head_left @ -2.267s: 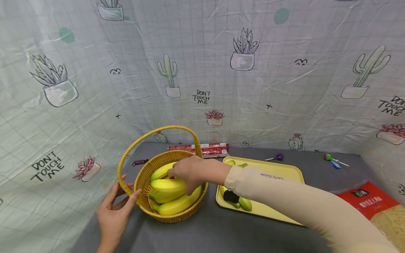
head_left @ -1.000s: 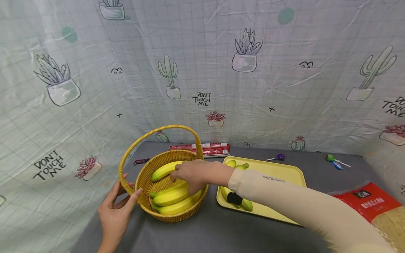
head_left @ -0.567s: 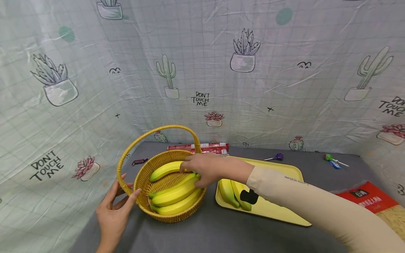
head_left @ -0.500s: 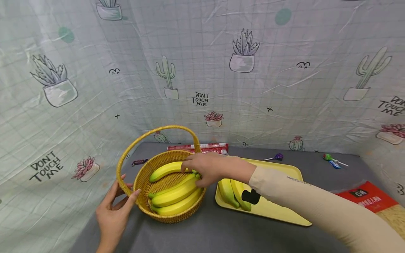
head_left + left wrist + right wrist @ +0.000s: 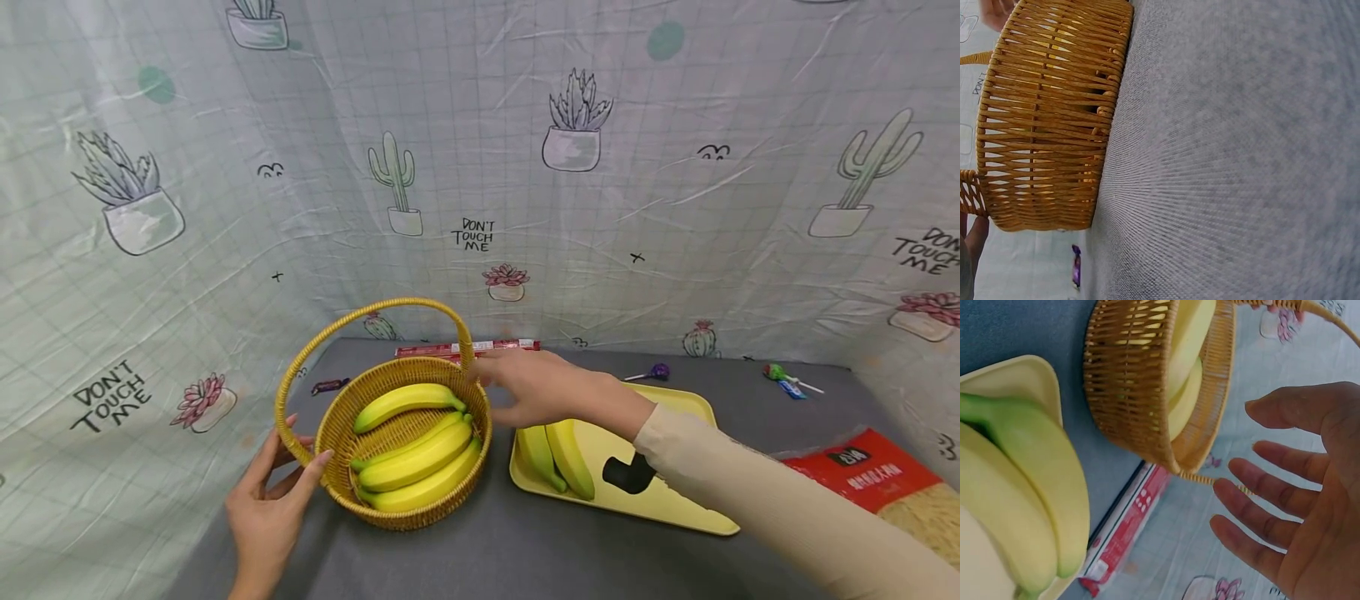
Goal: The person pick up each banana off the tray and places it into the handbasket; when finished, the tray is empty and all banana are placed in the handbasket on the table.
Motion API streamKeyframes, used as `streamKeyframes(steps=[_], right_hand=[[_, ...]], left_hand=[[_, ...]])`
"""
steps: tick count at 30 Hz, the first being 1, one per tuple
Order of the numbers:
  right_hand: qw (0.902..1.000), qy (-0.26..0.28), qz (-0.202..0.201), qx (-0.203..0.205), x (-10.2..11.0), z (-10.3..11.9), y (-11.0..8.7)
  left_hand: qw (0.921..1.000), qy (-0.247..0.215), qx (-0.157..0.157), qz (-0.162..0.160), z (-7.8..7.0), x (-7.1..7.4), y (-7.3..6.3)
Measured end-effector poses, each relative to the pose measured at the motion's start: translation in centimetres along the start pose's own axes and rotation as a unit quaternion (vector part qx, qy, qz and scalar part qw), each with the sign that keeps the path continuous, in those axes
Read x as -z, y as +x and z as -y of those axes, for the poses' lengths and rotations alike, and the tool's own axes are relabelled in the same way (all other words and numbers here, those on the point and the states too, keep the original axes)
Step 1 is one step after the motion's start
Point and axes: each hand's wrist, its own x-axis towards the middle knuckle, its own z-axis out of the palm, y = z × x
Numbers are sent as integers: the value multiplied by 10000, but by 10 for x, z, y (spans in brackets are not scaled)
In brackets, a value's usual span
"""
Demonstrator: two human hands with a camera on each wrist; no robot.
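Note:
In the head view, my left hand (image 5: 266, 500) grips the foot of the handle on a yellow wicker basket (image 5: 408, 518), thumb at the rim. The basket stands upright on the grey cloth. Inside lie several bananas (image 5: 420, 454), one apart at the back and the others side by side in front. My right hand (image 5: 536, 387) hovers just right of the basket's rim. With nothing in it, that hand (image 5: 1310, 494) shows spread fingers in the right wrist view. Beneath the right arm, two bananas (image 5: 573, 458) lie at the left end of a pale yellow tray (image 5: 675, 504).
Behind the basket lies a long red packet (image 5: 431, 350), and a small purple-wrapped sweet (image 5: 330, 386) is to its left. A purple lollipop (image 5: 659, 372) and a green-red one (image 5: 776, 372) lie at the back. A red-topped bag (image 5: 862, 471) sits at the right. A printed curtain (image 5: 480, 167) encloses the table.
My right hand has let go of a banana in the basket, which now lies against the front ones, and has drawn back rightward past the rim. My left hand has stayed at the handle.

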Motion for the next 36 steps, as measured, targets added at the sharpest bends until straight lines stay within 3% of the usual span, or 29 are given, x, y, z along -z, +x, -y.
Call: streamKeyframes(steps=[12, 21, 28, 36], right_hand=[[9961, 63, -587, -656, -1, -18, -29], [9934, 321, -517, -969, -16, -41, -45], [9935, 190, -605, -950, -27, -60, -56], [9975, -174, -474, -498, -48, -84, -67]], left_hand=[[10000, 58, -16, 10, -1, 0, 0], [10000, -31, 22, 4, -1, 0, 1], [10000, -14, 15, 4, 0, -1, 1], [10000, 30, 7, 17, -1, -1, 0]])
